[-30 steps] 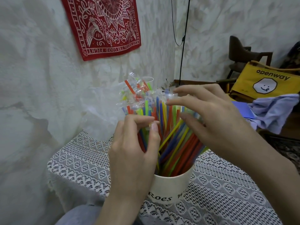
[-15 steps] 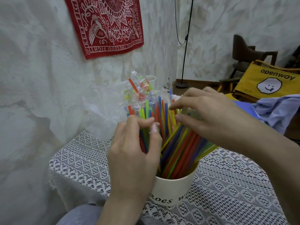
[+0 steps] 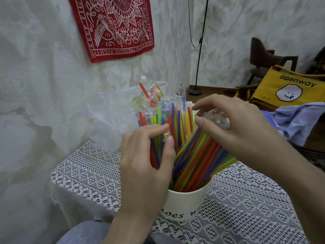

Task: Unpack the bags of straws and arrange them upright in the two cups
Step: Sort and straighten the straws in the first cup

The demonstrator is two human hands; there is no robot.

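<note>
My left hand [image 3: 146,166] has its fingers [image 3: 159,128] curled round the upright straws [image 3: 175,124]; my right hand [image 3: 233,125] cups a crumpled wrapper [image 3: 217,118] over the leaning ones. All stand in the near cup [image 3: 184,205] on the desk [image 3: 246,208], so I'd push the leaners leftward.

"openway" on yellow bag [image 3: 288,88]; cup [image 3: 186,205] perhaps "Roes".
</note>
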